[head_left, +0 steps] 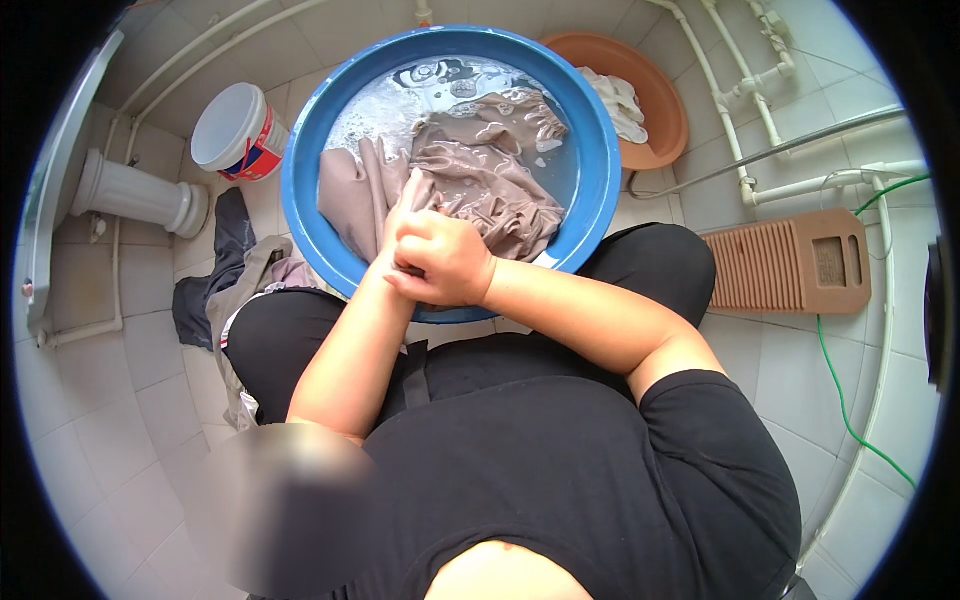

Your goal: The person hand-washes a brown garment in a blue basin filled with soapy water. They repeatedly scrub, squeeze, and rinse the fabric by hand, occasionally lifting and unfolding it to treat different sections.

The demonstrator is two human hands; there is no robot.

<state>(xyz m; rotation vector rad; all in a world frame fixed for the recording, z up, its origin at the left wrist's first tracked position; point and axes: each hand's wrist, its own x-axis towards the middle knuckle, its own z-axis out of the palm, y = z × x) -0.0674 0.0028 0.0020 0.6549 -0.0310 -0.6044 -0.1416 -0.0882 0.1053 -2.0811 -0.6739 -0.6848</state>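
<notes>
A greyish-brown garment (490, 165) lies bunched and wet in a blue basin (300, 170) of sudsy water, with one smooth fold draped against the left side. My left hand (412, 200) reaches over the near rim and has its fingers closed on the cloth, partly covered by my other hand. Across my left wrist comes my right hand (445, 258), its fingers curled into a fist; a bit of dark cloth shows by its thumb. The right hand's palm is hidden.
An orange-brown basin (660, 135) holding white cloth (613, 105) stands behind at right. A white bucket (228, 125) sits at left, near dark clothes (218, 265) on the floor. A brown washboard (785, 262) leans by white pipes (745, 150) and a green hose (835, 390).
</notes>
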